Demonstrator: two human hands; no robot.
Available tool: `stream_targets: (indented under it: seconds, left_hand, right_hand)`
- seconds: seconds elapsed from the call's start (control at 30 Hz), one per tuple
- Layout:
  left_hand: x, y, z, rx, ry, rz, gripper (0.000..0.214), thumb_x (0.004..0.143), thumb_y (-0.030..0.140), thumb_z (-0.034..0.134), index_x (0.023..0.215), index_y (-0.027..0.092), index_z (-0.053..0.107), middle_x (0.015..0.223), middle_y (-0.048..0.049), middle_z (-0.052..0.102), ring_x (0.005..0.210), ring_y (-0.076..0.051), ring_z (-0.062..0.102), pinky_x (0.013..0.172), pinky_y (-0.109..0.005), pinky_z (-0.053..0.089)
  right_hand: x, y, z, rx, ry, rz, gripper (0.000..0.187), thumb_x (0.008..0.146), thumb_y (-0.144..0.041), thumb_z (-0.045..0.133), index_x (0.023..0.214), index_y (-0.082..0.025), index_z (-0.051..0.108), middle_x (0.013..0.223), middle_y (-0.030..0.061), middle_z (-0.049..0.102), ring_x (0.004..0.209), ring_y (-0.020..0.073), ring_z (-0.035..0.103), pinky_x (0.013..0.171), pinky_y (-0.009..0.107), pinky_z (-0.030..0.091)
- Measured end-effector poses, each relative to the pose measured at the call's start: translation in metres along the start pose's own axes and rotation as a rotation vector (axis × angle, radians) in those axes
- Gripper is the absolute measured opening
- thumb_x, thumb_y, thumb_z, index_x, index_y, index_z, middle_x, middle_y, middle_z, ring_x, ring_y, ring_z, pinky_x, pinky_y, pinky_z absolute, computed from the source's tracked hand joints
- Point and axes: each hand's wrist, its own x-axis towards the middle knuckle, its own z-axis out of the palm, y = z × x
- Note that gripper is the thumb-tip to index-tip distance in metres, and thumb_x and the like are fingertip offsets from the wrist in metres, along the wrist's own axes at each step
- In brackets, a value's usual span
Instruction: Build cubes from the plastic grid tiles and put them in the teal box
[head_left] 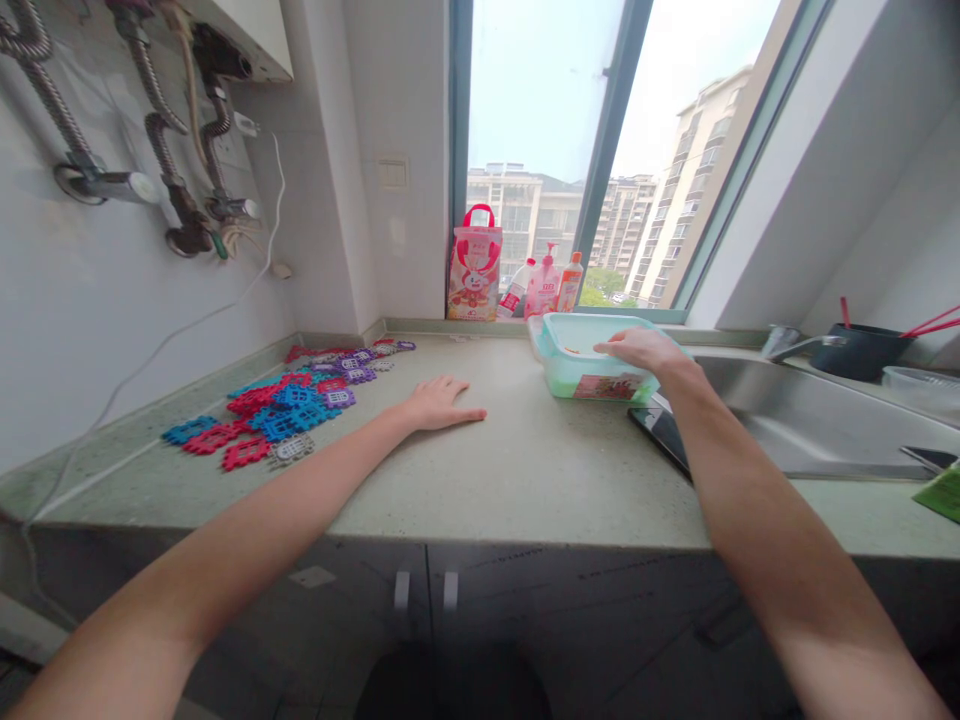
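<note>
My left hand (439,403) lies flat on the counter, fingers spread, holding nothing. To its left is a loose pile of plastic interlocking building pieces (289,410) in red, blue, purple and grey. My right hand (637,348) reaches over a pale green plastic tub (559,378), its fingers drawn together at the tub's opening. What those fingers hold, if anything, is too small to make out. Most of the tub's inside is hidden; a small orange bit shows near its left side. A pink label is on the tub's front.
A dark flat device (660,435) lies under my right forearm, beside a steel sink (795,425). On the windowsill stand a pink handled bag (475,270) and several bottles (544,285). A black pot (859,352) is behind the sink. A white cable (172,335) hangs along the left wall.
</note>
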Motion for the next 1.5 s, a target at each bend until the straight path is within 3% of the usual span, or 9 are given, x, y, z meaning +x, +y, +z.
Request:
stream_targets:
  seconds: [0.17, 0.4, 0.63, 0.83, 0.97, 1.1, 1.2, 1.33, 1.5]
  left_hand:
    - [0.0, -0.001, 0.001, -0.001, -0.001, 0.009, 0.114, 0.079, 0.1, 0.034, 0.161, 0.023, 0.046, 0.169, -0.0174, 0.042, 0.155, -0.038, 0.038, 0.125, -0.05, 0.029]
    - [0.002, -0.003, 0.003, -0.004, 0.0, 0.0, 0.113, 0.079, 0.1, 0.035, 0.162, 0.025, 0.046, 0.17, -0.0167, 0.041, 0.157, -0.037, 0.035, 0.126, -0.049, 0.028]
    - [0.001, -0.002, 0.002, -0.001, -0.002, -0.001, 0.11, 0.079, 0.1, 0.034, 0.161, 0.028, 0.046, 0.169, -0.0148, 0.043, 0.155, -0.038, 0.038, 0.125, -0.05, 0.029]
    - [-0.002, 0.002, -0.001, 0.008, -0.006, 0.001, 0.108, 0.081, 0.098, 0.035, 0.161, 0.026, 0.047, 0.168, -0.015, 0.043, 0.153, -0.038, 0.039, 0.124, -0.05, 0.031]
    - [-0.003, 0.005, -0.003, 0.011, -0.016, -0.015, 0.108, 0.081, 0.097, 0.036, 0.161, 0.026, 0.046, 0.17, -0.0151, 0.041, 0.155, -0.039, 0.038, 0.124, -0.051, 0.03]
    - [-0.004, 0.005, -0.004, 0.001, -0.016, -0.012, 0.106, 0.081, 0.097, 0.036, 0.161, 0.029, 0.045, 0.169, -0.0133, 0.043, 0.155, -0.038, 0.038, 0.124, -0.051, 0.03]
    - [-0.004, 0.004, -0.003, -0.008, -0.014, -0.011, 0.107, 0.081, 0.097, 0.037, 0.161, 0.027, 0.046, 0.168, -0.0153, 0.043, 0.155, -0.038, 0.038, 0.125, -0.05, 0.029]
    - [-0.002, 0.002, 0.0, -0.014, -0.004, -0.016, 0.108, 0.08, 0.098, 0.036, 0.162, 0.027, 0.045, 0.17, -0.0152, 0.041, 0.157, -0.039, 0.035, 0.126, -0.053, 0.027]
    - [0.001, -0.001, 0.003, -0.006, 0.013, 0.003, 0.106, 0.081, 0.098, 0.036, 0.16, 0.029, 0.047, 0.168, -0.014, 0.044, 0.155, -0.036, 0.038, 0.126, -0.05, 0.028]
  right_hand:
    - [-0.002, -0.003, 0.002, 0.006, 0.079, 0.056, 0.05, 0.092, -0.062, 0.057, 0.116, -0.026, 0.083, 0.121, 0.0121, 0.079, 0.108, 0.0309, 0.073, 0.085, 0.036, 0.055]
    - [-0.016, -0.014, 0.001, 0.072, 0.292, 0.018, 0.044, 0.099, -0.048, 0.052, 0.123, -0.023, 0.08, 0.12, 0.0168, 0.078, 0.114, 0.0368, 0.07, 0.095, 0.044, 0.053]
    - [-0.018, -0.014, 0.003, 0.14, 0.334, 0.011, 0.051, 0.101, -0.054, 0.046, 0.122, -0.021, 0.08, 0.118, 0.0183, 0.078, 0.114, 0.0394, 0.07, 0.096, 0.046, 0.051]
    - [-0.023, -0.025, 0.004, 0.139, 0.444, -0.019, 0.054, 0.104, -0.055, 0.043, 0.123, -0.019, 0.078, 0.111, 0.0191, 0.078, 0.11, 0.0389, 0.069, 0.1, 0.049, 0.048]
    - [-0.035, -0.046, 0.007, 0.196, 0.567, -0.175, 0.046, 0.104, -0.045, 0.044, 0.123, -0.019, 0.077, 0.118, 0.0174, 0.077, 0.115, 0.037, 0.067, 0.104, 0.047, 0.047]
    - [-0.056, -0.079, 0.014, 0.242, 0.673, -0.515, 0.04, 0.104, -0.033, 0.044, 0.131, -0.022, 0.071, 0.139, 0.0122, 0.069, 0.13, 0.0329, 0.06, 0.113, 0.046, 0.043]
    - [-0.069, -0.105, 0.026, 0.244, 0.628, -0.763, 0.04, 0.101, -0.028, 0.051, 0.138, -0.025, 0.068, 0.15, 0.0099, 0.063, 0.135, 0.0329, 0.056, 0.118, 0.05, 0.04]
    - [-0.074, -0.13, 0.056, 0.22, 0.399, -0.999, 0.037, 0.1, -0.027, 0.057, 0.135, -0.027, 0.071, 0.149, 0.0101, 0.064, 0.134, 0.0325, 0.058, 0.117, 0.053, 0.043]
    - [-0.067, -0.139, 0.091, 0.165, 0.141, -1.022, 0.034, 0.102, -0.039, 0.061, 0.13, -0.025, 0.075, 0.149, 0.0135, 0.064, 0.134, 0.0314, 0.061, 0.116, 0.051, 0.046]
